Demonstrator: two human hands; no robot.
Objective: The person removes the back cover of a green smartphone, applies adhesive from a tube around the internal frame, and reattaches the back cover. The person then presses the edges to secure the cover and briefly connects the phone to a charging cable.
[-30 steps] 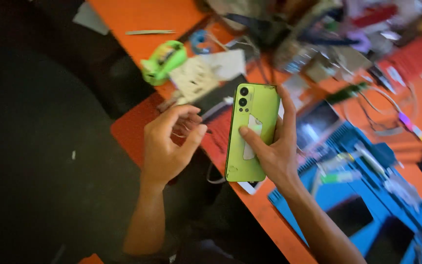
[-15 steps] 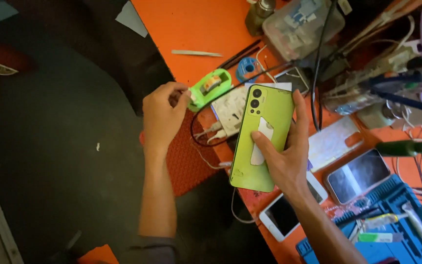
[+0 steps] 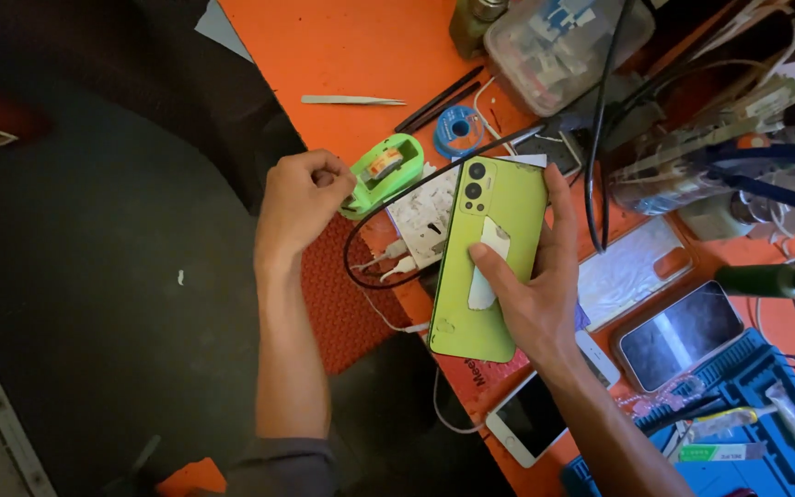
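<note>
2 bare hands work over the near edge of an orange table point(image 3: 361, 55), whose far left part lies bare while the dark floor point(image 3: 112, 276) spreads wide on the left. the right hand point(image 3: 531, 299) grips a lime-green phone point(image 3: 489, 258) back-up, thumb on its pale oblong sticker, above a white phone point(image 3: 531, 419) that overhangs the table edge and left of a blue tool tray point(image 3: 738, 423) carrying a small green-and-white label. the left hand point(image 3: 301, 198) is curled shut, what it pinches hidden, just beside a small green holder point(image 3: 381, 173).
</note>
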